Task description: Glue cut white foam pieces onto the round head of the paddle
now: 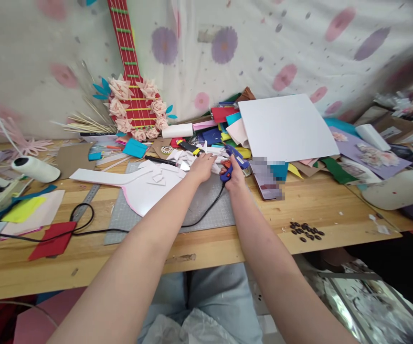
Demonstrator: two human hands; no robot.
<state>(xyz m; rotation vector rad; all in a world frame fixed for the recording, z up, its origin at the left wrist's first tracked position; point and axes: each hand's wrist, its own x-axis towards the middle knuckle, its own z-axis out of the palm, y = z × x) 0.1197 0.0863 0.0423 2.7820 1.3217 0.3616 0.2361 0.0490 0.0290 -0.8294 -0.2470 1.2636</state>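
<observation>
My right hand [235,179] is wrapped round the handle of a blue glue gun [241,160], whose black cord [209,210] trails left over the grey cutting mat [213,203]. Beside it, my left hand [202,166] reaches onto a heap of white foam board scraps [182,155], fingers stretched out; their tips are partly lost among the pieces. A white guitar-shaped cutout [145,191] with a pink edge lies on the mat, left of my left hand, small white strips on top. A yellow-and-black utility knife [189,147] rests in the scraps.
A red paper guitar [134,102] with pink flowers leans on the curtain. A large white board [288,126] covers coloured sheets at the back right. A phone [265,181] lies right of the glue gun. Black oval pieces [306,231] sit near the front edge.
</observation>
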